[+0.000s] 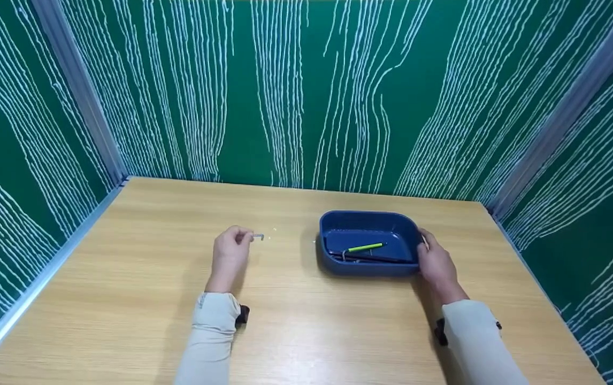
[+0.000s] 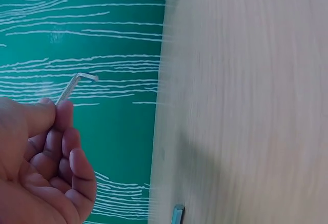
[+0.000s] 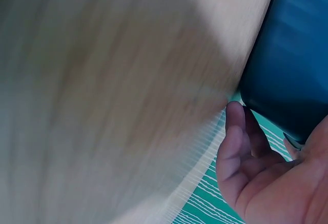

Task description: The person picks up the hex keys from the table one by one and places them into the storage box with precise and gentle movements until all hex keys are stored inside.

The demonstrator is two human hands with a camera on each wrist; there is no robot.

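In the head view my left hand (image 1: 230,254) is over the middle-left of the table, pinching a small silver L-shaped hex key (image 1: 258,236) between thumb and index finger. The left wrist view shows the key's bent short end (image 2: 88,76) pointing away from the fingertips, with the other fingers curled below. To the right, my right hand (image 1: 437,266) grips the right side of a dark blue rounded plastic bin (image 1: 376,271). Inside the bin lie a lime-green pen (image 1: 365,247) and some dark, slender items (image 1: 376,258) along the near wall, partly hidden by it.
A few tiny pale specks (image 1: 274,229) lie on the wooden table (image 1: 306,331) between the left hand and the bin. Green walls (image 1: 274,107) with white wavy lines and metal corner posts (image 1: 79,80) enclose the table's back and sides.
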